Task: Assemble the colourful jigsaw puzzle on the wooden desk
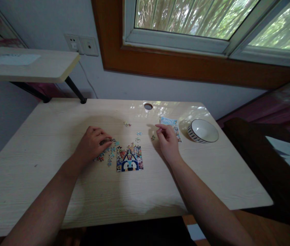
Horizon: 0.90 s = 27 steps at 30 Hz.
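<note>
Your left hand (90, 144) is seemingly sorting pieces (112, 149) left of the puzzle (130, 164), right hand (169, 140) hovering to its right; grips unclear; fitting likely needing matches.

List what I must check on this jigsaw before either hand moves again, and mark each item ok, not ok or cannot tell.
1. Left hand at the loose pieces: ok, its fingers are at the edge of the pile.
2. Right hand gripping a piece: cannot tell, its fingertips are too small and dim.
3. Joined puzzle section lying flat between the hands: ok.
4. Top edge of that section finished: not ok, it is ragged.
5. Picture sheet fully in sight: not ok, the right hand hides part of it.
6. Bowl upright, apart from the section: ok.
</note>
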Tool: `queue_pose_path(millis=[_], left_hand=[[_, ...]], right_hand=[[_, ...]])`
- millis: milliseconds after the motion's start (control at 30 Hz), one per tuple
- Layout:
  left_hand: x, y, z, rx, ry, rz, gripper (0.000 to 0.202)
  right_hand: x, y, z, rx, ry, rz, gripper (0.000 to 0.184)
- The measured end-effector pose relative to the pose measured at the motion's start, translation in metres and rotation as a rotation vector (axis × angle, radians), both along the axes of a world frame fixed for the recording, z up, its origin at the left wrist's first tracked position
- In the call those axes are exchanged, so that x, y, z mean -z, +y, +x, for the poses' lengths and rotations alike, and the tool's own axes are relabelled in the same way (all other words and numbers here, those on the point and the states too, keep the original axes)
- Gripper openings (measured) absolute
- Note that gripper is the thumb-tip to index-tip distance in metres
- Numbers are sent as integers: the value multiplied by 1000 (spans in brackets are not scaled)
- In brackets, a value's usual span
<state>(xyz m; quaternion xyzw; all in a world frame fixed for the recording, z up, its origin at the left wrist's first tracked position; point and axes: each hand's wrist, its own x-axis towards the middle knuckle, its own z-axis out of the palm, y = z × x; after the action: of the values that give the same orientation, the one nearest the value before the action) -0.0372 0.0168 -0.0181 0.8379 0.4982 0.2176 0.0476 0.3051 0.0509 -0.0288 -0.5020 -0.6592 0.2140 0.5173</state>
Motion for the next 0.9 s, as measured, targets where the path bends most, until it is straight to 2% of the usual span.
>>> queue_pose_path(millis=[433,900], left_hand=[[5,1,7,-89,-21,-47,19],[4,-1,14,-105,-139,-89,12]], right_hand=[[-3,-3,-3,-33,-37,-12,19],[-3,-4,-4,-96,-51,-19,21]])
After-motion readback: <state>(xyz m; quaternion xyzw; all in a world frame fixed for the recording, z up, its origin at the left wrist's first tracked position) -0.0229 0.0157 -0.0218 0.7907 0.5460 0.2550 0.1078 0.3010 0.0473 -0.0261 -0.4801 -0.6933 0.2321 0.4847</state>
